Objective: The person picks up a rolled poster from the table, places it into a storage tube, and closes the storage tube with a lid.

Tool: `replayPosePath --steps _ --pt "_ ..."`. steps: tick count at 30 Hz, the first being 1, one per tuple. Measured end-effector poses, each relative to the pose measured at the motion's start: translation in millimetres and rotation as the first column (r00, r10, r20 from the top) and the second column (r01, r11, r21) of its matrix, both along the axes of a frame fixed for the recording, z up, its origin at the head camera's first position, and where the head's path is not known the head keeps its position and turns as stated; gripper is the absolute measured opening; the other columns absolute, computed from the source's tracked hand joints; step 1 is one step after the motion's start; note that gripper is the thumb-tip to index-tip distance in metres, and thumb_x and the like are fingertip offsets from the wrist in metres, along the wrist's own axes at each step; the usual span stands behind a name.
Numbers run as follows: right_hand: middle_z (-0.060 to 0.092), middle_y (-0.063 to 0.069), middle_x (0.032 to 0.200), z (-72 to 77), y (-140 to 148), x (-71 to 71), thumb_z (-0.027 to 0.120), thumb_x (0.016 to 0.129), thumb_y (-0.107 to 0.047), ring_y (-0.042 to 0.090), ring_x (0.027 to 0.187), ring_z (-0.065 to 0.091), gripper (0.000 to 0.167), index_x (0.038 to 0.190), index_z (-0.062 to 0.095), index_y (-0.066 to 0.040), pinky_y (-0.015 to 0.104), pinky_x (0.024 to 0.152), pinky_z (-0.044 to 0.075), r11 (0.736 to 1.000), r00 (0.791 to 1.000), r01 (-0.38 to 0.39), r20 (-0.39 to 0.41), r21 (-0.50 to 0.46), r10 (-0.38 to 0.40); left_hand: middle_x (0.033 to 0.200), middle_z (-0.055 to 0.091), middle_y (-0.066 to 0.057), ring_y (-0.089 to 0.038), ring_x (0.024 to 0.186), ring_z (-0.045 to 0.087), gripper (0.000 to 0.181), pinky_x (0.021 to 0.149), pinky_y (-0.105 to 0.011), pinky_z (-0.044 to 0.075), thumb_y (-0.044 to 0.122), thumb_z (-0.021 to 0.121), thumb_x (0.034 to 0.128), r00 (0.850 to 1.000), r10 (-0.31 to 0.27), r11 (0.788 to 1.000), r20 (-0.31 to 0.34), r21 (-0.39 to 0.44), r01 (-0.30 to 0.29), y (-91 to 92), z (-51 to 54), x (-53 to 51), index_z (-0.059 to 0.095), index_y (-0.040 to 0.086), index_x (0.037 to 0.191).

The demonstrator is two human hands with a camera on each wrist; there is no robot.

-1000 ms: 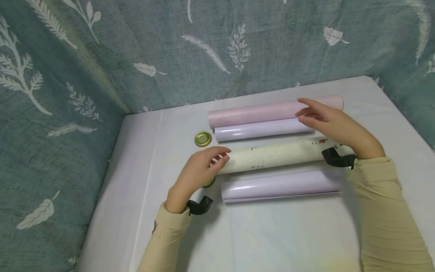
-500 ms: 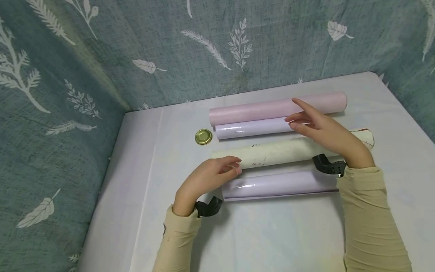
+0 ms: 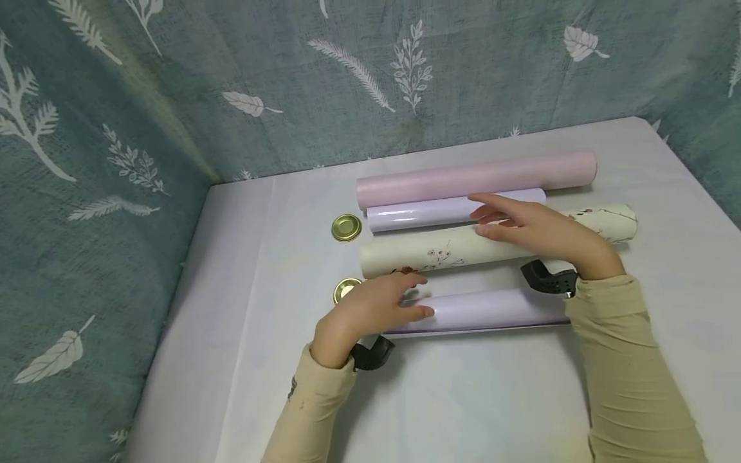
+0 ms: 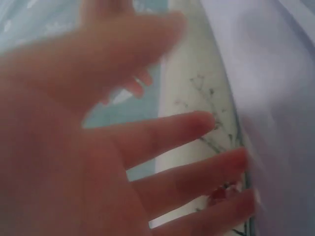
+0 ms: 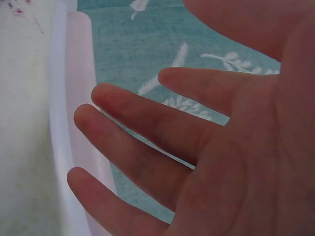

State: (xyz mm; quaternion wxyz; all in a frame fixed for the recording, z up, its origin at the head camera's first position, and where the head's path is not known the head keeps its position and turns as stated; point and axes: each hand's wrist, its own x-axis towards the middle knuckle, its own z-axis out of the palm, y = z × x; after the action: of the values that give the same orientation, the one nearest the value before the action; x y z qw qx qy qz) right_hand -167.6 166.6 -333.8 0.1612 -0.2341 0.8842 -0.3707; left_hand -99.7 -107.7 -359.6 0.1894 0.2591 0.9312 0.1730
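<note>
head view: left hand (image 3: 370, 310), spread and holding nothing, has the near lilac roll (image 3: 492, 310) below it; right hand (image 3: 535, 228), likewise, the floral roll (image 3: 448, 249) below; steady handling likely wants both palms lowered evenly.

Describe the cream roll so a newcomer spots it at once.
Start at the white table beside the leaf-patterned curtain. Between the far lilac roll and the near lilac roll lies the cream roll, partly hidden by the right hand. Unlike both plain neighbours, it bears printed flowers.

Room before nearest lilac roll (image 3: 492, 310)
</note>
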Motion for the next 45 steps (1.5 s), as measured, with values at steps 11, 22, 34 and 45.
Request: replayPosePath --steps 11,22,34,45 --pt "0.05 -0.004 0.124 -17.5 -9 -6.2 0.047 0.085 -0.054 0.017 0.114 0.045 0.059 0.136 0.035 -0.026 0.044 0.092 0.035 0.997 1.0 -0.029 -0.006 0.073 0.03 0.102 0.047 0.005 -0.012 0.089 0.046 0.073 0.068 -0.026 0.042 0.058 0.072 0.0612 0.999 -0.002 0.986 -0.033 -0.169 -0.003 7.0 -11.2 12.5 0.049 0.024 0.122" --pt "0.049 -0.002 0.127 -17.6 -5 -6.6 0.05 0.083 -0.055 0.019 0.118 0.042 0.065 0.138 0.032 -0.026 0.044 0.095 0.033 0.997 1.0 -0.012 0.023 0.073 0.011 0.107 0.05 0.001 -0.013 0.09 0.05 0.059 0.076 -0.028 0.043 0.045 0.07 0.069 0.997 0.061 0.988 -0.044 -0.14 -0.066 5.5 -10.1 3.6 0.052 0.019 0.118" --pt "0.037 -0.007 0.137 -17.9 -10 -7.0 0.053 0.081 -0.055 0.016 0.126 0.031 0.066 0.137 0.035 -0.026 0.041 0.1 0.027 0.995 0.999 -0.044 0.02 0.085 0.042 0.109 0.05 0.005 -0.011 0.092 0.048 0.057 0.082 -0.03 0.04 0.044 0.07 0.0717 0.977 0.203 0.978 0.07 0.025 -0.206 -39.8 3.6 -9.6 0.051 0.02 0.12" --pt "0.039 0.01 0.135 -22.8 -23 -9.8 0.072 0.067 -0.048 0.029 0.124 0.032 0.083 0.136 0.036 -0.017 0.049 0.098 0.025 0.962 0.979 -0.138 -0.113 0.237 0.168 0.098 0.056 0.001 -0.016 0.084 0.053 0.04 0.07 -0.031 0.045 0.037 0.071 0.073 0.915 0.252 0.918 0.315 0.222 -0.33 -99.0 -11.7 -26.7 0.054 0.023 0.107"
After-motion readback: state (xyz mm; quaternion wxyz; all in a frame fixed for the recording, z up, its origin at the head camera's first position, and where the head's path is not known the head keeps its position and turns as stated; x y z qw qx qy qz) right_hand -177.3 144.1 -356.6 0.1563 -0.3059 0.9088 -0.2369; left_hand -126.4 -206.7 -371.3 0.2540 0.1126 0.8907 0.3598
